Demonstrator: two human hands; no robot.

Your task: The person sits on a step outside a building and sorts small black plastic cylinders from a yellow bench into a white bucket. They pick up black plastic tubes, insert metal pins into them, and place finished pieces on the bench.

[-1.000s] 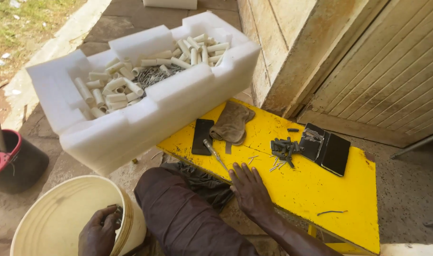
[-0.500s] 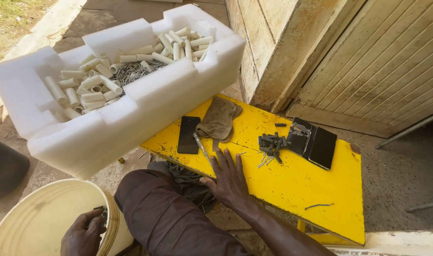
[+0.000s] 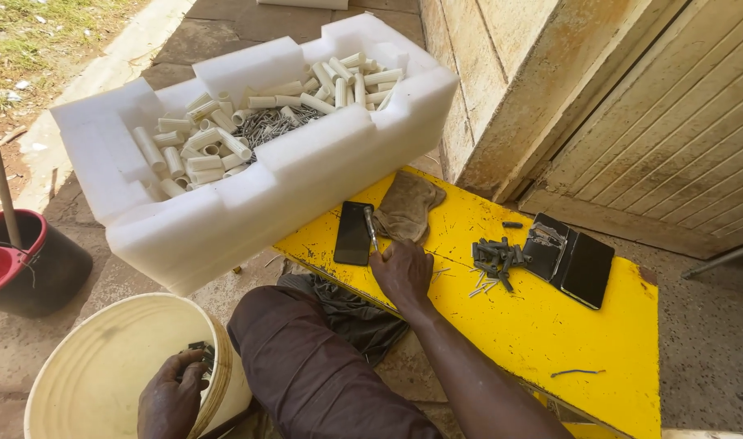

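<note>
My right hand (image 3: 401, 274) rests on the yellow table (image 3: 550, 325), its fingers closed over the handle end of a thin metal tool (image 3: 371, 228). The tool's shaft points away from me, between a black phone (image 3: 353, 234) and a brown cloth (image 3: 406, 205). My left hand (image 3: 170, 400) is at the rim of a cream bucket (image 3: 87, 382) by my knee, gripping a few small dark pieces (image 3: 199, 354). A pile of dark screws and nails (image 3: 492, 258) lies to the right of my right hand.
A white foam box (image 3: 306, 175) holds several white plastic tube pieces and a heap of nails. A phone in an open wallet case (image 3: 572, 260) lies on the table's right. A red and black bucket (image 3: 26, 264) with a stick stands at left. A wall and door stand behind.
My right hand has slid forward along the table and closed over the thin metal tool, which earlier lay free just ahead of its fingers. My left hand stays at the bucket rim.
</note>
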